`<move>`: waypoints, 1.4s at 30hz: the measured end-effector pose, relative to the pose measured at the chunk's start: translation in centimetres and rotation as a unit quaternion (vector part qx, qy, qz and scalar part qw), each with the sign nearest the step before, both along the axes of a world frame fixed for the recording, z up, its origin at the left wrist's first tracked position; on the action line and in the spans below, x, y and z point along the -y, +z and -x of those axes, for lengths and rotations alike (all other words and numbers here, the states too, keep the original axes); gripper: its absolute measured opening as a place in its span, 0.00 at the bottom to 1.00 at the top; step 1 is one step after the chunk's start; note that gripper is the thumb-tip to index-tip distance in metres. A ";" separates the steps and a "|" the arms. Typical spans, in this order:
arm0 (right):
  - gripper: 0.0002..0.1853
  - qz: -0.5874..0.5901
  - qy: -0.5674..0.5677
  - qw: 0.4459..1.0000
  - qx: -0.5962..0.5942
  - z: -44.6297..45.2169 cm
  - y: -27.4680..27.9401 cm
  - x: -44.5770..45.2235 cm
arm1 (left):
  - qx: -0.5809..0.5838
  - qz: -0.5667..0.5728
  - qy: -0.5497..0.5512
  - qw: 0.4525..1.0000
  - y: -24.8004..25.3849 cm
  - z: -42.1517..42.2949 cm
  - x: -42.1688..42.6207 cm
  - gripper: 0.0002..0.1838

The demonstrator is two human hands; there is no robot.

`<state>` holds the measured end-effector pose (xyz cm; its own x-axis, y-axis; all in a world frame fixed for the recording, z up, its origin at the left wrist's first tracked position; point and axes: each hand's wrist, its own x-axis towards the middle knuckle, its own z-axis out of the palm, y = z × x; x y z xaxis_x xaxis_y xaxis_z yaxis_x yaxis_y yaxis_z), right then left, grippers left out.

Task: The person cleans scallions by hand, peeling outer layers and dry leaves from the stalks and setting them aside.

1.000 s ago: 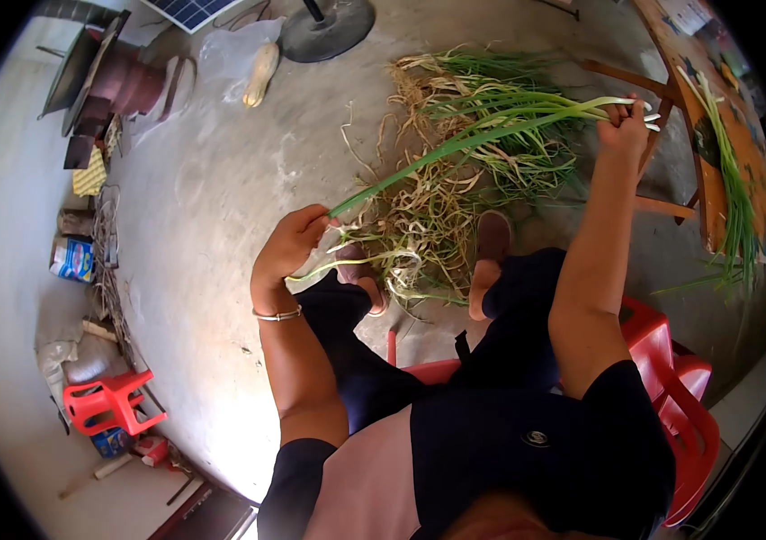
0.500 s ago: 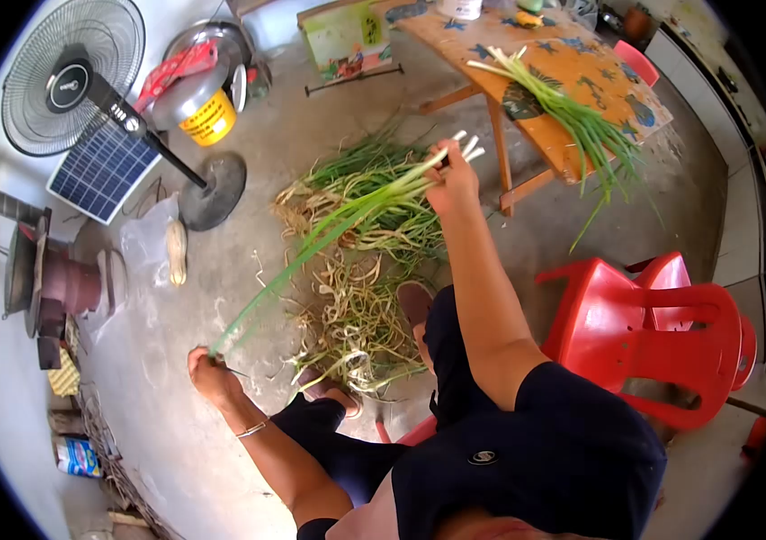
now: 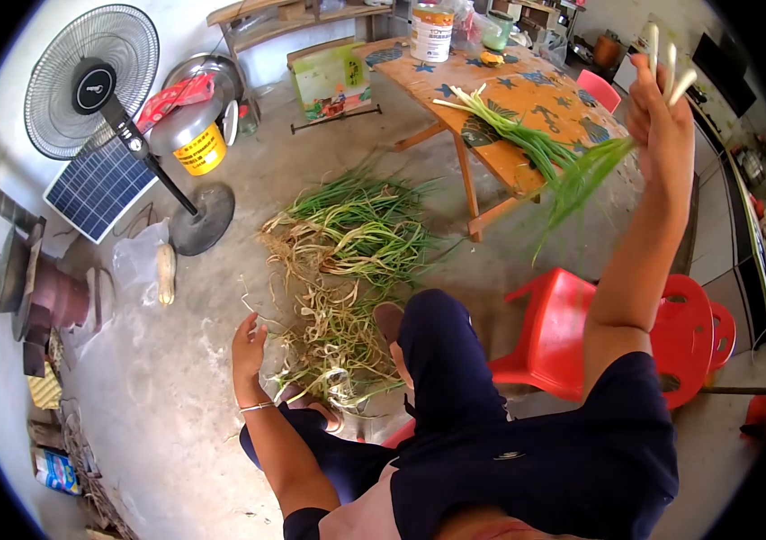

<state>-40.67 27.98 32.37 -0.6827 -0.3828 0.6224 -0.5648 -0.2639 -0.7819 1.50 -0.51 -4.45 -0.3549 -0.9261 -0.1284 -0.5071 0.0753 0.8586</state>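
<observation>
My right hand (image 3: 663, 130), raised at the upper right, is closed around green onions (image 3: 591, 175); their white ends stick up above the fist and the green leaves hang to the left, over the table corner. My left hand (image 3: 249, 349) is apart from them, low at the left, with fingers spread and nothing in them. On the floor between the two lies a pile of green onions (image 3: 365, 225), with yellowed leaves and peelings (image 3: 338, 333) nearer my feet. Another bunch of green onions (image 3: 518, 130) rests on the wooden table (image 3: 572, 108).
A standing fan (image 3: 93, 85) and a solar panel (image 3: 99, 193) are at the upper left, near a pale gourd (image 3: 166, 274). Red plastic chairs (image 3: 555, 337) stand at the right. A large can (image 3: 431, 34) sits on the table.
My right hand has swung up and right with its green onions. The left hand has let go of the leaf ends and opened. The view has turned towards the table.
</observation>
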 end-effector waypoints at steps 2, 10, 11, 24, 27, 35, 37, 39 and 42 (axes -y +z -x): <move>0.13 -0.115 -0.091 0.985 -0.086 0.4 1.8 0.5 | -0.001 -0.007 -0.018 1.000 -0.9 0.2 0.1 0.23; 0.10 -0.401 -0.348 0.759 -0.378 13.3 -4.5 15.0 | 0.038 -0.004 -0.150 0.988 0.6 1.7 -1.4 0.21; 0.09 -0.423 -0.357 0.747 -0.369 13.9 -6.0 16.9 | 0.047 -0.014 -0.159 0.986 1.2 1.8 -1.6 0.20; 0.25 -0.505 -0.281 0.678 -0.454 32.0 -24.8 28.5 | 0.099 -0.072 -0.157 0.980 0.8 1.4 -1.8 0.21; 0.29 -0.606 -0.271 0.617 -0.423 29.1 -23.1 30.4 | 0.074 -0.076 -0.172 0.979 1.5 2.2 -2.2 0.22; 0.13 -0.315 0.203 0.883 -0.285 7.1 -37.1 36.2 | 0.144 -0.057 -0.224 0.962 3.8 5.0 -2.7 0.21; 0.09 -0.426 0.270 0.791 -0.347 4.6 -47.2 37.1 | 0.145 -0.067 -0.217 0.963 3.5 5.0 -2.8 0.22; 0.12 -0.636 0.329 0.637 -0.286 1.0 -53.8 36.7 | 0.156 -0.062 -0.208 0.964 3.3 4.6 -3.0 0.23; 0.20 -0.714 0.306 0.609 -0.161 -3.1 -62.3 34.6 | 0.196 -0.056 -0.212 0.956 4.5 5.2 -2.6 0.24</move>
